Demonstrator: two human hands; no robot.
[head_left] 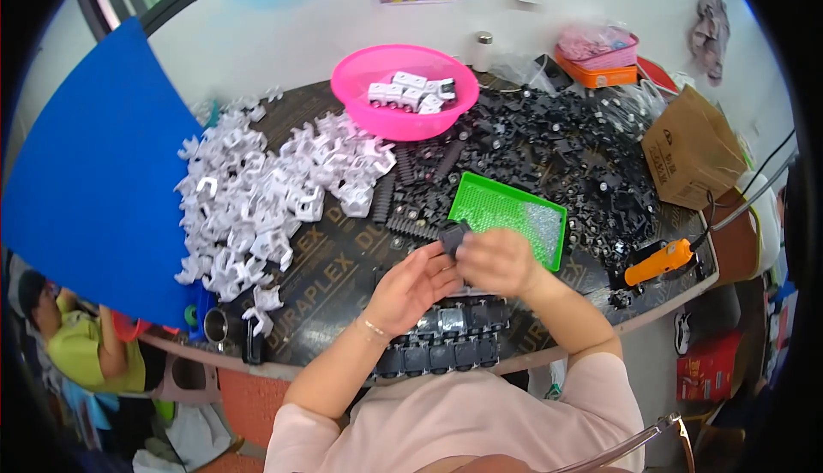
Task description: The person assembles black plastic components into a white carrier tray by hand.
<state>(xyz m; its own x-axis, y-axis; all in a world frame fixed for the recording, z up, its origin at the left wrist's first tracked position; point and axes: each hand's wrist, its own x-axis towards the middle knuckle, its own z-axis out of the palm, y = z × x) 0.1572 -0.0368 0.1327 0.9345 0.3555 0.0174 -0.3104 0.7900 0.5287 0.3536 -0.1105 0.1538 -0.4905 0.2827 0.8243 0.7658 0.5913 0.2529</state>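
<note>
A small black plastic part (454, 236) is held up between my hands above the dark table. My left hand (413, 286) is palm up, its thumb and fingertips closed about the part's near side. Pressed against the part from the right, my right hand (499, 260) has curled fingers, slightly blurred; whether a smaller piece is in them is hidden. Just beyond my right hand lies a green tray (489, 194) with small shiny bits. Below my wrists, rows of joined black blocks (446, 355) lie along the table's near edge.
White plastic parts (249, 190) are heaped left, loose black parts (591, 156) right. A pink basin (403, 126) with white assembled pieces stands at the back. An orange electric screwdriver (658, 262) and a cardboard box (693, 152) are at right. A blue panel (103, 182) rises left; another person (94, 349) sits beyond.
</note>
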